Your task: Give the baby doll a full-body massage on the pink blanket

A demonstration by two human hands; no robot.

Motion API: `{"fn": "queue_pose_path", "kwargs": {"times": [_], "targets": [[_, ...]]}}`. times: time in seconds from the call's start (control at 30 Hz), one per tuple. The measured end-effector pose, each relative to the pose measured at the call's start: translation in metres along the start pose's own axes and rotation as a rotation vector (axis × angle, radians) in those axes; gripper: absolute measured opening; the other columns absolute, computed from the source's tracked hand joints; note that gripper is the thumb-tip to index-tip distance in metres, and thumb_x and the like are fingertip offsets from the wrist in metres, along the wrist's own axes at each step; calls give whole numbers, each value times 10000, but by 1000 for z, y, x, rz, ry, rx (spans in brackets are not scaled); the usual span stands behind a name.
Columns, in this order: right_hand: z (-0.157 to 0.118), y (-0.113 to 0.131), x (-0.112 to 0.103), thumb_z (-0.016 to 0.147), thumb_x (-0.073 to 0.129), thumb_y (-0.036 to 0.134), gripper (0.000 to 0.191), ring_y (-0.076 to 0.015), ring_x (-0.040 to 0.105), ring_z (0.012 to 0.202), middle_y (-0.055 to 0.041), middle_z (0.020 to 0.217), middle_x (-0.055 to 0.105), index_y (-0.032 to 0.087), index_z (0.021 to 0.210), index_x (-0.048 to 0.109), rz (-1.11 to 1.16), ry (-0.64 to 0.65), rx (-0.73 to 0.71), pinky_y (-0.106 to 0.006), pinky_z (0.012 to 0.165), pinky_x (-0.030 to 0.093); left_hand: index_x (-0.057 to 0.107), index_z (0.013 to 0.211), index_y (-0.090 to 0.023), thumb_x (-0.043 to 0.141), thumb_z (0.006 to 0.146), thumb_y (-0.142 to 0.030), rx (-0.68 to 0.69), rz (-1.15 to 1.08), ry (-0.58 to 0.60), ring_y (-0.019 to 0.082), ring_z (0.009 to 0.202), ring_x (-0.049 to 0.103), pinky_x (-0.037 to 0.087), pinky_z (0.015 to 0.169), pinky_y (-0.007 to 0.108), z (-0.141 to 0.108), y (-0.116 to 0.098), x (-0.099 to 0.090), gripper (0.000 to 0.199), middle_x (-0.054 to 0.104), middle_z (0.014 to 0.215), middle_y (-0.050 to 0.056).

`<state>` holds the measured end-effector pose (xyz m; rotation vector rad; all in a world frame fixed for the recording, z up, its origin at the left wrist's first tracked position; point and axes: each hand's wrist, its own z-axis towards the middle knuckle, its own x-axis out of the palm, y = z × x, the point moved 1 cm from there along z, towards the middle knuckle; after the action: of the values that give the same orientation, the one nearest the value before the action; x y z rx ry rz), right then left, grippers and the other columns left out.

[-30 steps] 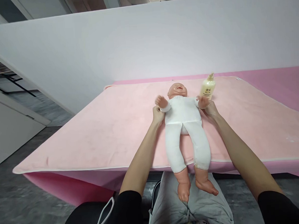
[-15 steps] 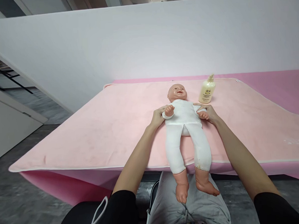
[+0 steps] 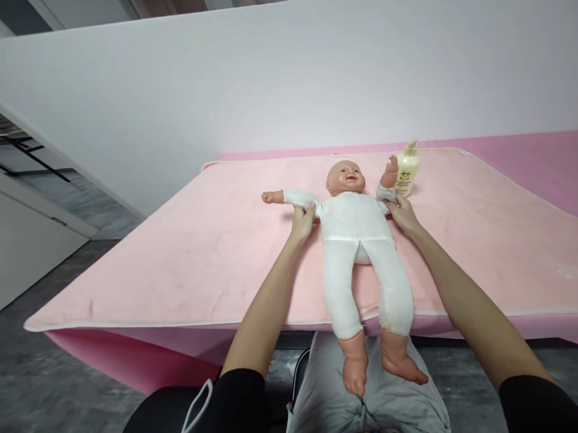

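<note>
A baby doll (image 3: 356, 216) with a white cloth body lies face up on a pink blanket (image 3: 213, 246), its feet hanging over the front edge. My left hand (image 3: 303, 222) grips the doll's arm on the left, which stretches out sideways. My right hand (image 3: 404, 214) is closed around the doll's other arm, which points up toward the head end. Behind that raised arm stands a pale yellow pump bottle (image 3: 407, 170), partly hidden by the doll's hand.
A pink cover (image 3: 533, 165) lies under the blanket and drapes over the table's front. A white wall (image 3: 282, 81) rises behind the table. My lap (image 3: 327, 395) is below the front edge, and a white cable (image 3: 197, 409) hangs near my left sleeve.
Both doll arms, folded down beside the body before, have swung outward and up. My hands have shifted their hold along the arms, the right one rising slightly.
</note>
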<state>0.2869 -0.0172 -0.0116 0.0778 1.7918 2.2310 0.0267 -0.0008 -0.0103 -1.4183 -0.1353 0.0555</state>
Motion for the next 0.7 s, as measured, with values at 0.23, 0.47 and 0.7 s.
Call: {"fn": "queue_pose_path", "kwargs": {"times": [0.23, 0.47, 0.7], "targets": [[-2, -2, 3, 797, 409, 322, 461, -277, 528, 1068, -56, 1203, 571, 257, 1248, 478, -460, -29, -160, -446, 878, 422, 259, 1342, -135, 525, 773, -238, 92, 456, -120, 306, 1003, 570, 406, 873, 406, -6, -5, 4, 637, 603, 1078, 157], [-1, 5, 8, 815, 377, 351, 435, -303, 572, 926, -82, 1065, 634, 264, 1217, 518, -657, -51, -65, -415, 775, 435, 242, 1388, -104, 408, 807, -185, 203, 743, -92, 329, 1024, 540, 398, 851, 413, -14, -12, 15, 610, 522, 1143, 202], [3, 7, 9, 813, 380, 376, 402, -274, 572, 836, -98, 991, 655, 234, 1121, 595, -780, -21, 39, -331, 664, 406, 183, 1409, -95, 328, 840, -196, 80, 1111, 95, 304, 955, 572, 421, 762, 377, -14, -19, 16, 595, 525, 1103, 203]]}}
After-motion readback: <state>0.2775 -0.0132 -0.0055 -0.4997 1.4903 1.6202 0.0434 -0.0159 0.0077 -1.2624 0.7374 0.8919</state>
